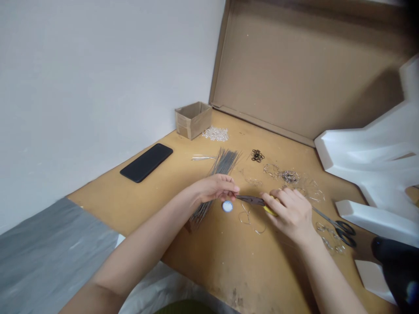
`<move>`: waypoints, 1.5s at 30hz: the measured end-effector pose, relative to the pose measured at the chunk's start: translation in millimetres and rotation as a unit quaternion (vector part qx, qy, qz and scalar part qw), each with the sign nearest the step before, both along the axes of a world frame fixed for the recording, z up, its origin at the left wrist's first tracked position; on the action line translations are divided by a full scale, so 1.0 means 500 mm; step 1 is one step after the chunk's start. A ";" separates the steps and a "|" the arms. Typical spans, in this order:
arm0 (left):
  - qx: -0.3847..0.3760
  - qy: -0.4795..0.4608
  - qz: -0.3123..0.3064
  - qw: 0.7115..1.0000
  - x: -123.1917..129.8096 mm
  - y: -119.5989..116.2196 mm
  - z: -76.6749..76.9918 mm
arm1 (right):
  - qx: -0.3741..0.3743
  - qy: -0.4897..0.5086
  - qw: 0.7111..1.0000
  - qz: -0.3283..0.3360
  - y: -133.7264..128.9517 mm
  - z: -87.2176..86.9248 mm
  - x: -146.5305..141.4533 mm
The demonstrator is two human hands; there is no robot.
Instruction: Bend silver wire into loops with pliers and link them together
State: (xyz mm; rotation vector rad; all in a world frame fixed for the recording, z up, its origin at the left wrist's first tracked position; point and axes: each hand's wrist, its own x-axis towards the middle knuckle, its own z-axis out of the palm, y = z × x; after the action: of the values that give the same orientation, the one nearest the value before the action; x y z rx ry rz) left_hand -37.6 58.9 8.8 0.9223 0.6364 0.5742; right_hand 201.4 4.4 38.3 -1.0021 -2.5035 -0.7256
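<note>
Bare forearms (152,235), bare hands (293,213), slim fingers (228,185)

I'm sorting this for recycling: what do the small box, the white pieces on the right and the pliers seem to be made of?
Small box: likely cardboard, matte brown with thin walls. White pieces: probably plastic foam, smooth, thick and molded-looking. Pliers: dull, dark grey jaws, apparently metal; yellow handle, perhaps plastic, mostly hidden by the right hand.

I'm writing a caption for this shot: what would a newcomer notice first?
Probably the two bare hands at the centre, the right hand gripping yellow-handled pliers whose tip meets the fingers of the left hand. Next, the thick bundle of grey wires beneath the left hand, and the black phone beyond it, near the wall.
</note>
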 end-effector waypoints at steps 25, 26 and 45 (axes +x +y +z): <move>0.049 -0.040 0.150 0.987 0.014 -0.013 0.015 | 0.040 0.078 0.996 -0.018 0.022 -0.047 0.005; 0.052 -0.038 0.132 0.989 0.014 -0.013 0.015 | 0.045 0.076 0.996 -0.009 0.023 -0.047 0.009; 0.188 0.019 0.035 0.981 0.022 -0.035 0.021 | 0.054 0.073 0.994 0.060 0.014 -0.042 0.002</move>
State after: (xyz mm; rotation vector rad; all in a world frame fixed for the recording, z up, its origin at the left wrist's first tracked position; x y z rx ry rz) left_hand -26.7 41.4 19.2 1.2711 0.6061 0.7583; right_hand 202.6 11.3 17.1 -0.8283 -2.3488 -0.7146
